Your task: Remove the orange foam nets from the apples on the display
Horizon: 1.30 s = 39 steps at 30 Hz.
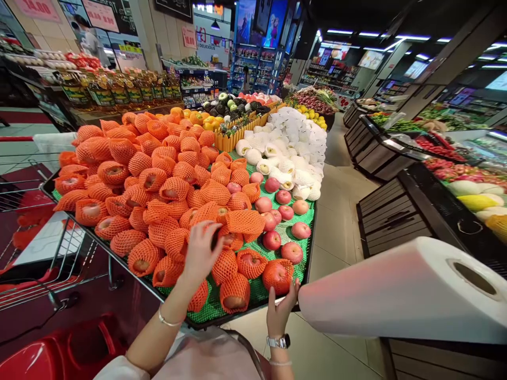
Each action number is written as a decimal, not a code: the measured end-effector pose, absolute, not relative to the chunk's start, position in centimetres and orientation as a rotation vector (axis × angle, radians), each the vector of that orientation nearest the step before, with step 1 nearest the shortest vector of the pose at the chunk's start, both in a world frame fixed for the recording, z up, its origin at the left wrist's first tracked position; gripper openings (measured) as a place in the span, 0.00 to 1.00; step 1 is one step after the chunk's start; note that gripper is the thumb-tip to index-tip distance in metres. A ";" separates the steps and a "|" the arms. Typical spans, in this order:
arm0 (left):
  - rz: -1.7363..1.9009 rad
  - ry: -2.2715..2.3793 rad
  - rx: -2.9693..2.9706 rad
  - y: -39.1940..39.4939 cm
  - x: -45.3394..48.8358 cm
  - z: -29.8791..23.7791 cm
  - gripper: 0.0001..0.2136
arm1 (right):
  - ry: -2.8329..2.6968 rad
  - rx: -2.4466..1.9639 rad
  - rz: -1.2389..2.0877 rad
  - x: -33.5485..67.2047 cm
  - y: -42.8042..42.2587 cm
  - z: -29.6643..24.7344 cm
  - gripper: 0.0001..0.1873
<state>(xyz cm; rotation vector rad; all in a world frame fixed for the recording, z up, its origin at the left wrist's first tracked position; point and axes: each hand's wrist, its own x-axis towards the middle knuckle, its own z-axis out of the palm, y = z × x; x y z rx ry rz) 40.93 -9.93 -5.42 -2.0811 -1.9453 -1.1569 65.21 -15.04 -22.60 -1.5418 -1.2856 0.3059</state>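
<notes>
On the worktop (257, 293), the left hand (201, 250) is being held half-curled, any contents being hidden; the right hand (280, 312) is being spread against a near-right netted apple (278, 275), judged firm, bruisable, best cupped around its sides.

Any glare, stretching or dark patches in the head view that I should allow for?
Head view: wide-angle stretch toward the edges, clearest on the white roll; bright ceiling lights against a dark ceiling; left hand, right hand and orange-netted fruit well lit; distant shelves too small to read in detail.
</notes>
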 end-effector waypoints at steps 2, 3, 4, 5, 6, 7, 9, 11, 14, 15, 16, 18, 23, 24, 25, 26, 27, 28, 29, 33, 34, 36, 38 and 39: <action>-1.149 -2.052 -1.791 -9.2 38.2 -5.2 0.22 | -1.299 -1.487 0.268 64.5 -15.1 -22.1 0.27; -1.099 -2.111 -1.736 -8.9 37.1 -5.3 0.25 | -1.309 -1.462 0.260 64.0 -15.1 -21.7 0.24; -1.037 -2.164 -1.735 -8.5 36.3 -5.5 0.26 | -1.317 -1.438 0.247 63.6 -15.1 -21.3 0.22; -0.980 -2.209 -1.764 -8.3 35.7 -5.8 0.24 | -1.323 -1.418 0.225 63.2 -15.0 -20.9 0.20; -0.950 -2.237 -1.800 -8.2 35.3 -6.0 0.21 | -1.327 -1.397 0.194 62.9 -14.9 -20.5 0.18; -0.960 -2.231 -1.829 -8.3 35.2 -6.1 0.18 | -1.331 -1.374 0.160 62.6 -14.8 -20.0 0.16; -1.092 -2.123 -1.835 -9.1 35.7 -5.9 0.13 | -1.351 -1.314 0.134 62.5 -14.7 -19.2 0.12; -1.258 -1.935 -1.823 -10.6 36.8 -5.3 0.11 | -1.395 -1.230 0.179 62.8 -14.8 -18.4 0.10; -1.329 -1.773 -2.009 -13.1 38.8 -4.3 0.11 | -1.394 -1.133 0.234 63.3 -15.6 -16.9 0.11; -1.343 -1.738 -2.126 -13.7 39.4 -4.2 0.13 | -1.382 -1.103 0.245 63.4 -15.9 -16.2 0.12; -1.362 -1.713 -2.246 -14.1 40.0 -4.3 0.15 | -1.376 -1.070 0.262 63.3 -16.3 -15.6 0.13; -1.407 -1.672 -2.462 -14.6 41.1 -4.8 0.18 | -1.396 -1.001 0.314 62.9 -16.9 -14.3 0.14; -1.562 -1.602 -2.782 -14.5 42.9 -6.7 0.19 | -1.353 -0.979 0.484 61.7 -17.2 -12.4 0.10; -1.615 -1.606 -2.797 -14.4 43.1 -7.1 0.18 | -1.302 -1.001 0.523 61.6 -17.1 -12.4 0.09; -1.670 -1.626 -2.796 -14.4 43.3 -7.4 0.17 | -1.242 -1.030 0.564 61.5 -17.0 -12.4 0.08; -1.735 -1.661 -2.772 -14.4 43.5 -7.8 0.16 | -1.179 -1.068 0.609 61.4 -16.9 -12.5 0.06; -1.810 -1.716 -2.723 -14.3 43.7 -8.1 0.14 | -1.117 -1.107 0.659 61.2 -16.8 -12.6 0.04; -1.887 -1.784 -2.652 -14.3 43.9 -8.4 0.14 | -1.063 -1.142 0.714 61.1 -16.7 -12.7 0.04; -1.954 -1.859 -2.576 -14.2 44.1 -8.7 0.14 | -1.024 -1.170 0.777 61.0 -16.7 -12.7 0.04; -2.021 -2.090 -2.428 -13.9 44.8 -9.6 0.20 | -1.034 -1.216 0.954 61.0 -16.6 -12.6 0.08; -1.992 -2.116 -2.447 -13.9 44.9 -9.6 0.22 | -1.057 -1.233 0.928 61.1 -16.6 -12.6 0.08; -1.917 -2.137 -2.524 -13.7 45.0 -9.7 0.23 | -1.064 -1.272 0.757 61.5 -16.6 -12.8 0.05; -1.814 -2.143 -2.661 -13.6 45.0 -9.6 0.21 | -1.075 -1.265 0.558 62.0 -16.8 -12.9 0.04; -1.766 -2.140 -2.728 -13.6 45.0 -9.6 0.21 | -1.107 -1.239 0.502 62.2 -16.9 -12.8 0.05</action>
